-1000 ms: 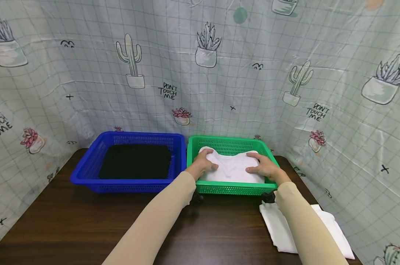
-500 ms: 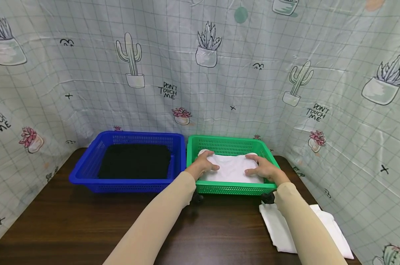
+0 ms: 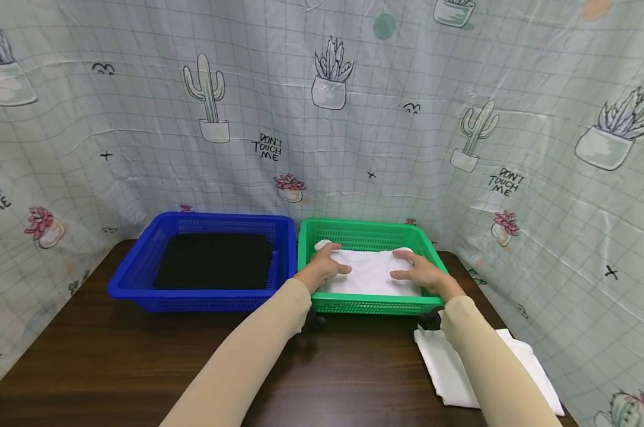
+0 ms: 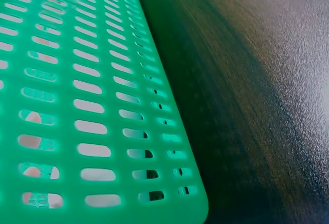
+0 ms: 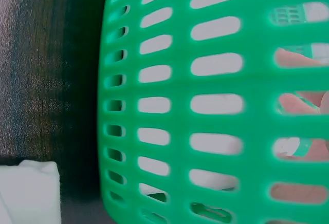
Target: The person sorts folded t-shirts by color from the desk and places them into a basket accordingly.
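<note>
A folded white cloth (image 3: 372, 271) lies inside the green basket (image 3: 372, 303), its far corners slightly raised. My left hand (image 3: 326, 264) rests at the cloth's left side, thumb and fingers spread apart. At the opposite side, my right hand (image 3: 419, 270) touches the cloth with its thumb and fingers likewise spread. In the left wrist view the basket's slotted wall (image 4: 110, 131) covers most of the hand. Bits of fingers (image 5: 295, 59) and the white cloth (image 5: 216, 103) show through the slots in the right wrist view.
A blue basket (image 3: 194, 293) holding folded black cloth (image 3: 215, 261) stands left of the green one. Another folded white cloth (image 3: 455, 376) lies on the dark wooden table (image 3: 322, 367), partly under the right sleeve (image 3: 482, 350). A patterned curtain (image 3: 279, 107) hangs close behind.
The white cloth's upper surface has flattened and its far edge has sunk lower in the basket. Both hands have stayed at its sides; the head view has shifted slightly.
</note>
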`<state>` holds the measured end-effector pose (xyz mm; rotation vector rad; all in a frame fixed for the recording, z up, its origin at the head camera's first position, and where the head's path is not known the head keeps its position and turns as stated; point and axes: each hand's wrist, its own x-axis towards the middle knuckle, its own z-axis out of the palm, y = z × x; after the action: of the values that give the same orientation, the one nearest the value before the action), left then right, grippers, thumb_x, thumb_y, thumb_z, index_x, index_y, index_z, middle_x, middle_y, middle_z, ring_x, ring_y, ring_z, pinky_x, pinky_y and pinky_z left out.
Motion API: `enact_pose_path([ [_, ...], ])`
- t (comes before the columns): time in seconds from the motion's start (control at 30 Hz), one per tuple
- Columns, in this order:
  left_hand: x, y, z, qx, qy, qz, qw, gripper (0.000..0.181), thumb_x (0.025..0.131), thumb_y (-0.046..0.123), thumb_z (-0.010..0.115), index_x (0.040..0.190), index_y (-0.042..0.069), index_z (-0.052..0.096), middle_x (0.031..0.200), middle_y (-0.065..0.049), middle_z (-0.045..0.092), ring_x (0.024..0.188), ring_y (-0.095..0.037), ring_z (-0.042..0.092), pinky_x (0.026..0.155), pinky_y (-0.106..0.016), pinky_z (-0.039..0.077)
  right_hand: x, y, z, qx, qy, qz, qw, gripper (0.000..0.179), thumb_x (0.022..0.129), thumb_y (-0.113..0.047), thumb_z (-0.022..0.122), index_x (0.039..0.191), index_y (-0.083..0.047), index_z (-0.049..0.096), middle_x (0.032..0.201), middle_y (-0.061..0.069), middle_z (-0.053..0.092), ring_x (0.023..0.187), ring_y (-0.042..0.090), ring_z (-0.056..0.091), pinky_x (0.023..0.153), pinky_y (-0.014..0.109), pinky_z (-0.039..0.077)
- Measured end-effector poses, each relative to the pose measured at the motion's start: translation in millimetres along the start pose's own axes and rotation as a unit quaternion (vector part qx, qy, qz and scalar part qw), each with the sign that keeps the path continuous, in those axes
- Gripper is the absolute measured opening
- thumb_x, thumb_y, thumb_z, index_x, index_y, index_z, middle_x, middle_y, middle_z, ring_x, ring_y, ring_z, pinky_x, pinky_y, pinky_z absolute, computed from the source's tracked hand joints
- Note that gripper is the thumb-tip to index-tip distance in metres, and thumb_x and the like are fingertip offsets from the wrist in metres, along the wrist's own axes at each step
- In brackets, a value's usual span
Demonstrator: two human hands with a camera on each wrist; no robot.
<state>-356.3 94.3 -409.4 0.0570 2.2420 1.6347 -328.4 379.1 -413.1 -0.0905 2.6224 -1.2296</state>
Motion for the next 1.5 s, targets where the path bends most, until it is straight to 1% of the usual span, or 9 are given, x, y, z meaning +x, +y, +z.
enact_pose_path([
  [0.37, -3.4, 0.3, -9.9, 0.006, -0.010, 0.024, 0.9996, 0.074, 0.097, 0.011, 0.080, 0.162, 0.020, 0.045, 0.170, -0.015, 0.034, 0.152, -0.040, 0.038, 0.121, -0.056, 0.037, -17.4, -21, -13, -0.001, -0.032, -0.010, 0.9994, 0.077, 0.106, -0.026, 0.068, 0.168, -0.007, 0.027, 0.175, 0.027, 0.003, 0.159, 0.054, 0.006, 0.120, 0.073, 0.025],
  [0.57, -20.9, 11.2, -14.1, 0.034, -0.024, 0.067, 0.9969, 0.071, 0.098, 0.013, 0.079, 0.161, 0.023, 0.047, 0.170, -0.013, 0.036, 0.149, -0.041, 0.044, 0.116, -0.058, 0.042, -39.5, -30, -29, -0.017, -0.016, -0.036, 0.9991, 0.074, 0.106, -0.031, 0.068, 0.168, -0.012, 0.032, 0.176, 0.022, 0.007, 0.157, 0.054, 0.018, 0.119, 0.072, 0.029],
  [0.77, -42.3, 24.7, -19.8, 0.020, -0.059, 0.087, 0.9943, 0.073, 0.099, 0.012, 0.077, 0.163, 0.023, 0.044, 0.172, -0.011, 0.031, 0.148, -0.042, 0.044, 0.117, -0.060, 0.041, -71.4, -35, -34, 0.008, 0.012, -0.066, 0.9977, 0.071, 0.106, -0.028, 0.069, 0.166, -0.009, 0.036, 0.174, 0.022, 0.020, 0.155, 0.053, 0.028, 0.119, 0.068, 0.034],
  [0.93, -59.8, 28.3, -19.8, 0.010, -0.080, 0.118, 0.9898, 0.070, 0.099, 0.014, 0.077, 0.161, 0.026, 0.046, 0.173, -0.009, 0.030, 0.152, -0.041, 0.039, 0.119, -0.063, 0.038, -100.6, -31, -37, 0.004, 0.042, -0.095, 0.9946, 0.065, 0.108, -0.026, 0.066, 0.163, -0.006, 0.039, 0.167, 0.025, 0.034, 0.148, 0.048, 0.044, 0.112, 0.051, 0.050],
  [1.03, -74.4, 30.3, -17.2, -0.005, -0.104, 0.145, 0.9839, 0.069, 0.100, 0.015, 0.076, 0.161, 0.025, 0.046, 0.173, -0.012, 0.029, 0.156, -0.042, 0.033, 0.120, -0.064, 0.036, -116.8, -25, -40, 0.005, 0.062, -0.112, 0.9917, 0.061, 0.108, -0.024, 0.066, 0.161, -0.006, 0.042, 0.162, 0.025, 0.042, 0.139, 0.029, 0.059, 0.102, 0.030, 0.055],
  [1.13, -90.2, 32.3, -12.4, -0.021, -0.124, 0.164, 0.9784, 0.068, 0.099, 0.015, 0.078, 0.159, 0.026, 0.049, 0.170, -0.015, 0.033, 0.156, -0.041, 0.033, 0.118, -0.062, 0.039, -133.1, -19, -44, 0.012, 0.082, -0.131, 0.9880, 0.056, 0.108, -0.021, 0.066, 0.158, -0.005, 0.046, 0.154, 0.009, 0.053, 0.127, 0.006, 0.065, 0.094, 0.018, 0.054],
  [1.2, -101.0, 33.1, -7.6, -0.031, -0.137, 0.172, 0.9750, 0.067, 0.098, 0.016, 0.079, 0.158, 0.027, 0.051, 0.167, -0.015, 0.038, 0.154, -0.040, 0.038, 0.116, -0.060, 0.043, -144.3, -13, -47, 0.017, 0.091, -0.141, 0.9857, 0.052, 0.108, -0.018, 0.065, 0.156, -0.005, 0.047, 0.147, -0.005, 0.056, 0.121, -0.003, 0.065, 0.093, 0.017, 0.054],
  [1.3, -114.9, 31.3, 1.4, -0.044, -0.152, 0.185, 0.9699, 0.064, 0.097, 0.016, 0.080, 0.154, 0.029, 0.055, 0.162, -0.012, 0.045, 0.146, -0.036, 0.049, 0.111, -0.056, 0.049, -160.2, -2, -53, 0.005, 0.103, -0.152, 0.9829, 0.050, 0.108, -0.012, 0.064, 0.155, -0.004, 0.048, 0.138, -0.022, 0.057, 0.117, -0.005, 0.066, 0.091, 0.017, 0.055],
  [1.5, -134.3, 19.0, 22.0, -0.066, -0.193, 0.190, 0.9603, 0.061, 0.094, 0.014, 0.082, 0.149, 0.031, 0.059, 0.152, -0.002, 0.053, 0.132, -0.024, 0.060, 0.102, -0.050, 0.055, -183.4, 29, -64, -0.039, 0.114, -0.126, 0.9846, 0.053, 0.107, -0.014, 0.065, 0.153, 0.005, 0.045, 0.132, -0.032, 0.056, 0.110, -0.005, 0.067, 0.086, 0.020, 0.058],
])
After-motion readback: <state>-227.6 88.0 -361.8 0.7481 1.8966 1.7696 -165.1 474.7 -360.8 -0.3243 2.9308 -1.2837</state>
